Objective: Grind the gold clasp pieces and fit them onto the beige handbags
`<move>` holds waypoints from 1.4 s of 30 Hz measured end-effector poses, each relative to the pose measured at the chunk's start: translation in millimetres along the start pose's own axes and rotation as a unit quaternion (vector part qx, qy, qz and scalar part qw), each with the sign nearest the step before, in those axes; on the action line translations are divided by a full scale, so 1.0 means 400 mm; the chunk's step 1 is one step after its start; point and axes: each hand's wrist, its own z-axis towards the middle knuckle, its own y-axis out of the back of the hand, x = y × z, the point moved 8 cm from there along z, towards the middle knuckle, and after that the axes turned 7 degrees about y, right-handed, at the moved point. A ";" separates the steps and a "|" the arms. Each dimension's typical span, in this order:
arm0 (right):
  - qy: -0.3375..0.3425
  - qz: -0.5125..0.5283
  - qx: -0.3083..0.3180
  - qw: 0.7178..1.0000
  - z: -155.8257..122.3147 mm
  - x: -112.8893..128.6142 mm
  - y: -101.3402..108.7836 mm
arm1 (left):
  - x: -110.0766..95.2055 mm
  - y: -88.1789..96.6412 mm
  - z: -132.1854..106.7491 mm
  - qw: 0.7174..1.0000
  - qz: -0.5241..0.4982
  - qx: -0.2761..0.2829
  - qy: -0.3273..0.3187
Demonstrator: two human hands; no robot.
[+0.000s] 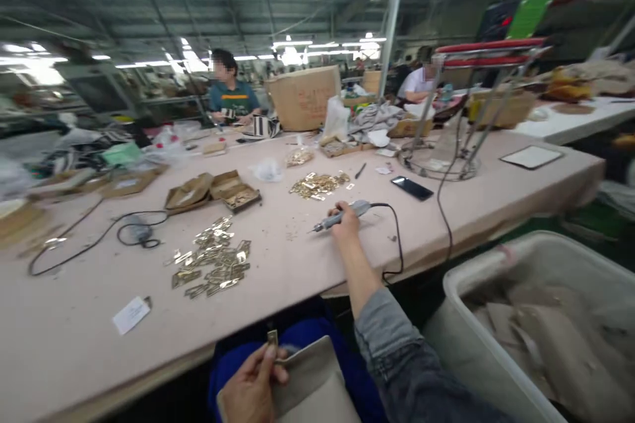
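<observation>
My right hand is closed around a grey corded electric screwdriver, its tip pointing left just above the table. Low in the view, over my lap, my left hand pinches a small brass-coloured metal plate at the edge of a beige fabric piece. Whether the plate is fastened to the fabric I cannot tell. Left of the screwdriver lies a spread pile of similar metal plates. A second heap of small gold-coloured metal parts sits behind the tool.
An open cardboard box holds small parts. A phone, a metal stand and a white label are on the table. A large bin with beige pieces stands at right. Two people work farther back.
</observation>
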 end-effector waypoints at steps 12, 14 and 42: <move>0.081 -0.004 0.010 0.997 0.122 -0.079 0.039 | 0.000 -0.020 0.013 0.996 -0.078 0.011 0.043; 0.085 -0.005 0.017 0.996 0.125 -0.085 0.038 | 0.002 -0.019 0.015 0.996 -0.071 0.007 0.045; 0.106 -0.009 0.043 0.993 0.119 -0.100 0.033 | 0.003 -0.021 0.015 0.997 -0.047 0.013 0.056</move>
